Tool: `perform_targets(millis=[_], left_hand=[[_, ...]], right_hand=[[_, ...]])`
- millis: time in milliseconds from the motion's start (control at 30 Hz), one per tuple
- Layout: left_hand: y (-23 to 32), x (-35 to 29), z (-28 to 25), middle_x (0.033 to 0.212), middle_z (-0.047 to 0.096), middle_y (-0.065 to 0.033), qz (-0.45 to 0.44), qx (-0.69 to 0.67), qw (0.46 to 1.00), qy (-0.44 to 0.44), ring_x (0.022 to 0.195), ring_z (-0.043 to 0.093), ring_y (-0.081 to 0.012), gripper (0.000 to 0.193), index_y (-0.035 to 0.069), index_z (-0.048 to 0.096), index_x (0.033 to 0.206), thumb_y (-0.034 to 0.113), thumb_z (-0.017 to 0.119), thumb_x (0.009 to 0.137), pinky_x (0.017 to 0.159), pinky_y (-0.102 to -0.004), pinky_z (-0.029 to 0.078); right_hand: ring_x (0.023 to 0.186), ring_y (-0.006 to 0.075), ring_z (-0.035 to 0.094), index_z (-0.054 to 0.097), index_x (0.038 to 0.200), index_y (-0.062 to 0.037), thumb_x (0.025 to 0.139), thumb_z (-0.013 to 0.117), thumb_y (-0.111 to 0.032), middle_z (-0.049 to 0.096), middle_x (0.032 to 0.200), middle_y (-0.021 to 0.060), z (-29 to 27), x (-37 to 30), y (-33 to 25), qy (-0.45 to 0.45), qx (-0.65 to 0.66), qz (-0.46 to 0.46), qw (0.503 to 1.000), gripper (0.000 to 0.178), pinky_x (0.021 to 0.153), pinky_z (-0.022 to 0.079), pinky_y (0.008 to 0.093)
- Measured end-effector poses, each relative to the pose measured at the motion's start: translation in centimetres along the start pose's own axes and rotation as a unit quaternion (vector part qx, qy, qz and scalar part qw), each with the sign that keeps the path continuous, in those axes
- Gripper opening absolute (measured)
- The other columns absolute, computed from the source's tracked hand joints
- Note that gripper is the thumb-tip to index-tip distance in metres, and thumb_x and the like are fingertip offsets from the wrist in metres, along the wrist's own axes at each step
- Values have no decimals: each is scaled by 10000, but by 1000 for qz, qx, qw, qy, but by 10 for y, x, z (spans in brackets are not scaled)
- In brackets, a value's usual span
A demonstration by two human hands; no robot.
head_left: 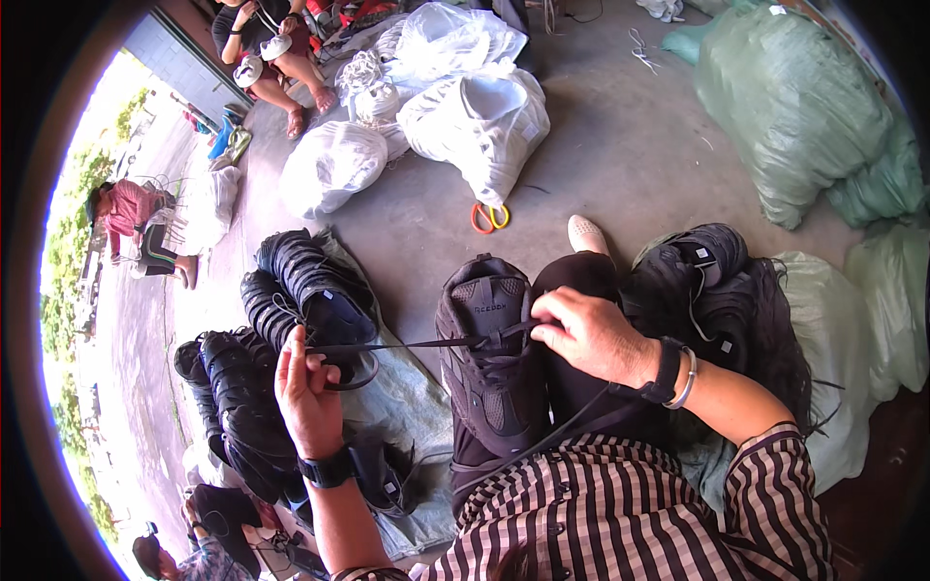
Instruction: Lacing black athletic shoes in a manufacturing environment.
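Note:
A black sneaker (492,392) rests on my lap, its tongue standing up at the far end and its front part toward me. A flat black shoelace (412,345) stretches taut from the sneaker's eyelets to the left. The fingers of my left hand (310,397) are closed on that lace, and a loop of it hangs beside them. My right hand (596,334) pinches lace between thumb and fingers at the right edge of the sneaker's opening. Below this hand, another dark strand slants across my lap to the lower left.
Stacked black shoes (237,397) lie to my left on a pale sheet (397,387); more shoes (693,290) are at my right. Orange-and-yellow-handled scissors (490,218) lie ahead beside white bags (475,126). Big green sacks (794,107) stand at right. Other people (266,48) sit at left.

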State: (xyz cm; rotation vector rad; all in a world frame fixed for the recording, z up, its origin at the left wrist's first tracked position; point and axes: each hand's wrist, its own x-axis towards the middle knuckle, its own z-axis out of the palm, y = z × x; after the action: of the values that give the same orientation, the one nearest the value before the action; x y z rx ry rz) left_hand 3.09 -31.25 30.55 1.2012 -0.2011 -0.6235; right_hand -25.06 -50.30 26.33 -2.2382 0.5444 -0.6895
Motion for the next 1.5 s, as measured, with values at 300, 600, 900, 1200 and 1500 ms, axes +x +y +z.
perform_targets(millis=[300,600,900,1200,1500], left_hand=[[-78,16,-60,680,509,41,-45,187,980,56,538,449,-39,167,51,631,1032,164,596,914,492,-209,452],[-81,-41,19,822,613,8,56,357,917,-171,641,475,-20,133,19,613,1011,109,558,930,548,-171,387],[-100,-56,39,729,525,-15,22,383,912,-143,657,474,-93,204,6,529,976,86,660,841,621,-244,431],[-95,-57,39,755,533,-72,142,473,848,-192,682,506,-144,115,10,533,876,62,632,855,635,-278,441],[-82,-55,49,725,533,12,0,180,969,-168,522,409,-18,84,52,511,950,132,539,946,474,-167,340]], right_hand=[[688,73,601,641,921,11,856,613,-34,659,795,57,-31,-36,19,-19,221,211,952,84,567,470,217],[722,277,640,606,919,-27,805,559,0,630,807,113,-45,-4,4,-8,-44,7,999,126,634,527,338],[686,227,638,559,826,-46,816,617,-137,574,778,69,18,3,-12,-118,-163,-119,972,108,606,532,308],[707,326,632,574,758,-22,782,611,-94,629,725,142,6,13,-16,-210,83,101,969,84,636,498,403],[717,284,621,513,858,-49,818,610,-113,581,793,95,17,2,-10,-91,-116,-80,986,123,610,513,357]])
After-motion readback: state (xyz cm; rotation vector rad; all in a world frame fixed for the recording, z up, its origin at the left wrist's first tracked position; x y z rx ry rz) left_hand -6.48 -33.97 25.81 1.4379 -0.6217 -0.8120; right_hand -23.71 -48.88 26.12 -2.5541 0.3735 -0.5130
